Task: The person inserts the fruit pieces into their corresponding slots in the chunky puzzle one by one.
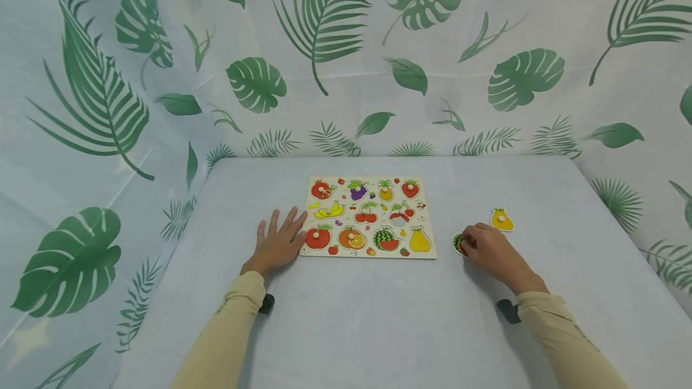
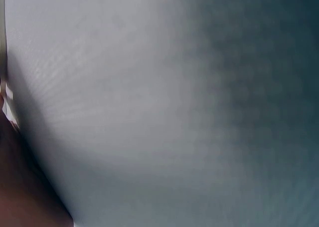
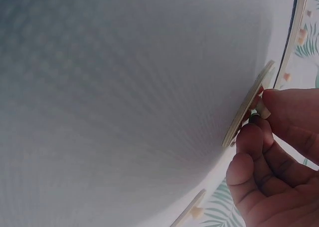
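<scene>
My right hand [image 1: 494, 254] pinches the small knob [image 3: 262, 109] of a round watermelon puzzle piece [image 1: 457, 245] between thumb and fingers, to the right of the board. In the right wrist view the watermelon piece [image 3: 243, 114] shows edge-on, close over the table. My left hand [image 1: 277, 247] lies with spread fingers at the left edge of a wooden fruit puzzle board [image 1: 386, 254], fingertips right at its rim. The board's watermelon picture [image 1: 388, 245] and pear picture [image 1: 418, 240] show no knobs, while the apple piece [image 1: 318, 244] and orange piece [image 1: 346, 244] have them.
A yellow pear puzzle piece [image 1: 501, 226] with a knob lies on the table beyond my right hand. White cloth covers the table [image 1: 373, 317]. A leaf-patterned curtain [image 1: 346, 113] stands behind it and at both sides.
</scene>
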`<state>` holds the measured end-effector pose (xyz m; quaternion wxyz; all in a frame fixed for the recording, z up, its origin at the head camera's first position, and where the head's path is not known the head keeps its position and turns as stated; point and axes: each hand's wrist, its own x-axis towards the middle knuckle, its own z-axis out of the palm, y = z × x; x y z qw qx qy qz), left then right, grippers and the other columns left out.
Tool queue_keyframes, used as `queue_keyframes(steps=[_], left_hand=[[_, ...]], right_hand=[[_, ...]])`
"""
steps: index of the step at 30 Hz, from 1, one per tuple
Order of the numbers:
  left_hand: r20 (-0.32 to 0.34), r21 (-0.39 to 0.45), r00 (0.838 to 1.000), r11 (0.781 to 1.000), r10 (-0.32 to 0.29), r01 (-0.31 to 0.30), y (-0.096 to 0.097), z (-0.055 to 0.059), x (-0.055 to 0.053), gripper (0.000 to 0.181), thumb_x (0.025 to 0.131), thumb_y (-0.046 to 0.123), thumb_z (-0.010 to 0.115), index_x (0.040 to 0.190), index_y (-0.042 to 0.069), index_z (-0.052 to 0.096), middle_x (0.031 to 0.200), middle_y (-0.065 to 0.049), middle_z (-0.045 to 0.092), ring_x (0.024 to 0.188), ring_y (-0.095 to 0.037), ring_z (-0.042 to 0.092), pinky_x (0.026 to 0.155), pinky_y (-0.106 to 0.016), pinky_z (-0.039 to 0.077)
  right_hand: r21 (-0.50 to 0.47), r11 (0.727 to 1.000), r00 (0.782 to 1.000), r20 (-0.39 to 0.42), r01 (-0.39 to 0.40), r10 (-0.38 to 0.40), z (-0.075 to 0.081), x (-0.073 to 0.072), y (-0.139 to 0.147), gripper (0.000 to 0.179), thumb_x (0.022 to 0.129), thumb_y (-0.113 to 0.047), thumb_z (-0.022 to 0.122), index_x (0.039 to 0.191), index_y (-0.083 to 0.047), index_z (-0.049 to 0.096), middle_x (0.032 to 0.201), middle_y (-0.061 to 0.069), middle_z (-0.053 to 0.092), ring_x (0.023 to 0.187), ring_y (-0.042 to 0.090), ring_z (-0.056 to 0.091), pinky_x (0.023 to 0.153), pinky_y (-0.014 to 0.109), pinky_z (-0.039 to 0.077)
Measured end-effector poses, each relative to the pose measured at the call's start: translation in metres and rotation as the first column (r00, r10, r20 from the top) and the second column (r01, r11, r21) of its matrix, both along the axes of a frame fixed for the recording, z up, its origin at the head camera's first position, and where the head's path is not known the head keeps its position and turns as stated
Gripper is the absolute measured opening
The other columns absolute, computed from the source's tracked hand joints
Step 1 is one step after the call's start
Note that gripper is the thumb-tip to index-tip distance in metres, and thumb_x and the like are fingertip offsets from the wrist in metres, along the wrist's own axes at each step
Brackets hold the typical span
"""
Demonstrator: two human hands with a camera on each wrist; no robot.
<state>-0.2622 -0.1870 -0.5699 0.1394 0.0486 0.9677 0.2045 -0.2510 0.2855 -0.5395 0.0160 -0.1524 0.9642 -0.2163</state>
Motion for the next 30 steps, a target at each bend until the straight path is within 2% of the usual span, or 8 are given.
queue_keyframes(steps=[8,14,21,30], left_hand=[[0.001,-0.017,1.000,1.000,-0.001,0.001,-0.002,-0.002,-0.001,0.066,0.113,0.045,0.040,0.173,0.026,0.021,0.181,-0.004,0.007,0.162,-0.039,-0.015,0.124,-0.065,-0.012],[-0.010,-0.012,1.000,1.000,-0.001,0.001,-0.001,-0.006,-0.003,0.066,0.113,0.046,0.039,0.173,0.026,0.022,0.180,-0.004,0.007,0.162,-0.039,-0.015,0.124,-0.065,-0.013],[-0.011,0.005,1.000,1.000,-0.001,0.001,-0.001,-0.004,-0.002,0.066,0.112,0.045,0.040,0.173,0.024,0.023,0.180,-0.005,0.008,0.162,-0.039,-0.015,0.124,-0.064,-0.014],[-0.021,-0.001,1.000,1.000,0.003,-0.003,0.001,-0.004,-0.001,0.066,0.113,0.046,0.039,0.173,0.025,0.024,0.180,-0.005,0.009,0.163,-0.039,-0.013,0.124,-0.064,-0.013]], right_hand=[[0.012,1.000,1.000,0.006,-0.009,0.009,0.002,0.000,-0.003,0.014,0.090,0.006,0.078,0.102,0.011,0.072,0.091,0.015,0.068,0.082,0.028,0.065,0.077,0.050,0.061],[0.012,1.000,1.000,-0.018,-0.021,0.021,0.004,-0.002,-0.007,0.015,0.090,0.006,0.079,0.103,0.011,0.073,0.093,0.015,0.069,0.083,0.028,0.066,0.080,0.050,0.062],[-0.015,0.999,0.998,-0.040,-0.048,0.048,0.011,-0.008,-0.024,0.014,0.090,0.006,0.078,0.103,0.009,0.074,0.094,0.014,0.069,0.085,0.027,0.065,0.080,0.047,0.062],[-0.044,0.994,0.995,-0.021,-0.101,0.100,0.013,-0.017,-0.050,0.012,0.094,0.005,0.075,0.105,0.008,0.075,0.095,0.012,0.067,0.085,0.025,0.063,0.081,0.045,0.061]])
